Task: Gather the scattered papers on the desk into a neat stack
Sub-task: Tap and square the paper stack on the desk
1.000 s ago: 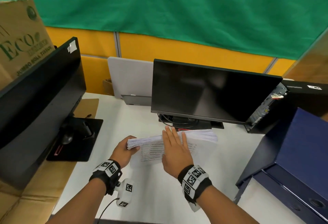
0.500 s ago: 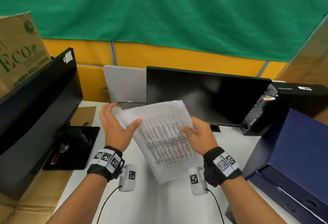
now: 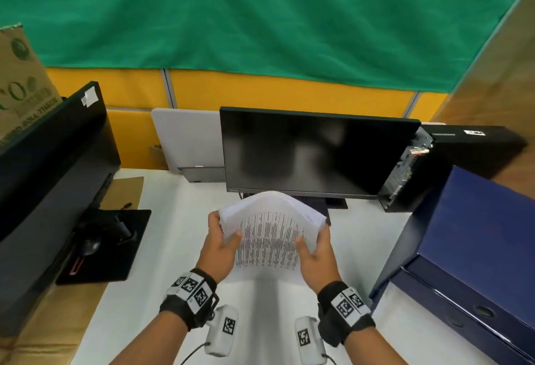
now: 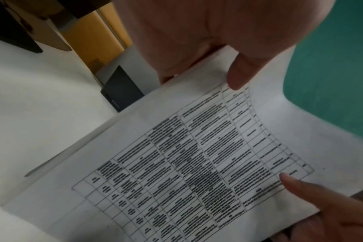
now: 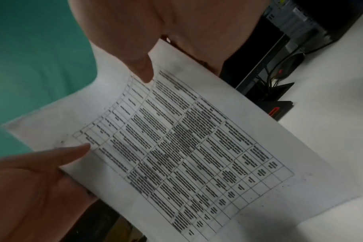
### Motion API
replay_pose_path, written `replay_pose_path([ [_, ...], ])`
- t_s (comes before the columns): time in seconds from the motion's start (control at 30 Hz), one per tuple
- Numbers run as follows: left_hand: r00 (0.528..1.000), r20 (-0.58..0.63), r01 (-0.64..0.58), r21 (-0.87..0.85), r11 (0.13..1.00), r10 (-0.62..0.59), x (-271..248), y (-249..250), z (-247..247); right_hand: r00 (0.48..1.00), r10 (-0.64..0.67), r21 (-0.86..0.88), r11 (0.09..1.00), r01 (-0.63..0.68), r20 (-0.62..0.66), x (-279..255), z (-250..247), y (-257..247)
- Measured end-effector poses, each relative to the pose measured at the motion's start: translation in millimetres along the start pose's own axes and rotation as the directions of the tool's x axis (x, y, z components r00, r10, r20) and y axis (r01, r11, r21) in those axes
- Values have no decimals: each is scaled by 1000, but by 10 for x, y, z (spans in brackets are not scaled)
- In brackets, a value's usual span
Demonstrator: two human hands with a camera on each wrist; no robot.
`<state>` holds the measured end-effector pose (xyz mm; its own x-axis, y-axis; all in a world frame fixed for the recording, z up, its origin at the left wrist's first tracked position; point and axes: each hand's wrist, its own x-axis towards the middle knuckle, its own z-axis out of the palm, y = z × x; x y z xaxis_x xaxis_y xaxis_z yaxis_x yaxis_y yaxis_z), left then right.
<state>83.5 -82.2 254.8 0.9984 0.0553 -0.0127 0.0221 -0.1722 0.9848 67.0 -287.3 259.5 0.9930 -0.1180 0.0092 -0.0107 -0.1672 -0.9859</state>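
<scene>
A stack of white papers (image 3: pixel 267 244) with a printed table on the top sheet stands on its lower edge on the white desk (image 3: pixel 162 249), its top curling away from me. My left hand (image 3: pixel 221 244) grips the stack's left side, thumb on the front sheet. My right hand (image 3: pixel 314 252) grips the right side the same way. The left wrist view shows the printed sheet (image 4: pixel 197 163) under my left thumb (image 4: pixel 236 73); the right wrist view shows the same sheet (image 5: pixel 186 147) under my right thumb (image 5: pixel 143 68).
A black monitor (image 3: pixel 315 150) stands just behind the papers. A second monitor (image 3: pixel 49 162) and its base (image 3: pixel 110 246) are on the left, over brown cardboard (image 3: pixel 52 315). A dark blue box (image 3: pixel 469 237) and a computer case (image 3: pixel 451 159) crowd the right side.
The stack went from lying flat under my hands to being lifted and tilted, and now stands upright on its lower edge, squared between both hands nearer the desk.
</scene>
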Motion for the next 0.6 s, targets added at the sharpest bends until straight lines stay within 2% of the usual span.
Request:
replay_pose_path([
  [0.17,998,-60,-23,22,999,25,1,26,41,1000,19,-35,999,-19,-21,9,12,28],
  [0.4,996,-86,37,5,999,-37,34,35,-54,997,-22,2,1000,23,-67,-21,-29,-28],
  [0.6,996,-56,-81,-115,990,75,80,199,-131,994,-104,100,989,106,-26,11,-115,-105],
])
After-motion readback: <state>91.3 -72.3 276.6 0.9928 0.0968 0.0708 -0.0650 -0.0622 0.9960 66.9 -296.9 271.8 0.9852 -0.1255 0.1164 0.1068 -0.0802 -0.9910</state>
